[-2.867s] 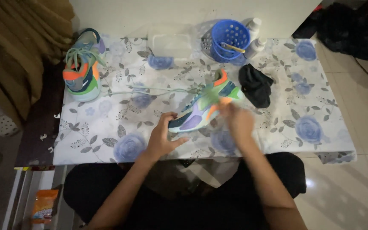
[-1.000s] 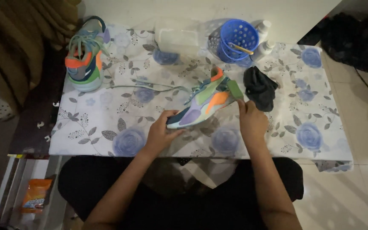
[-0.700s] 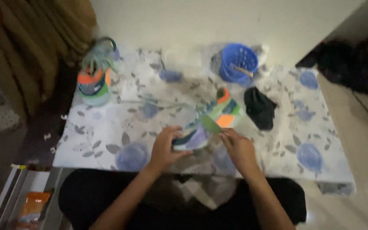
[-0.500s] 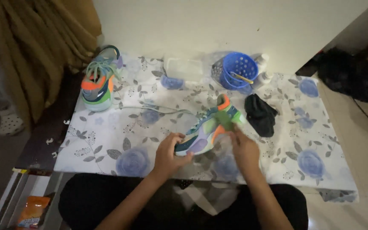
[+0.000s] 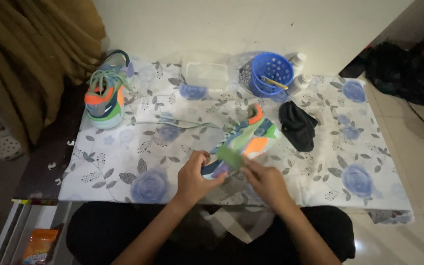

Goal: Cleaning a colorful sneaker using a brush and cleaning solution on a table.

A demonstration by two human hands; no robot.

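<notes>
On the floral tablecloth (image 5: 123, 162), the sneaker (image 5: 244, 142) lies diagonally, heel far-right.

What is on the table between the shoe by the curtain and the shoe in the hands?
A loose pale green lace stretches across the flowered tablecloth from near the far shoe toward the held shoe, seen in the head view.

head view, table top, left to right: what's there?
Second sneaker → clear plastic container → sneaker in the hands → blue basket → black cloth. Left hand and right hand hold the near sneaker.
</notes>
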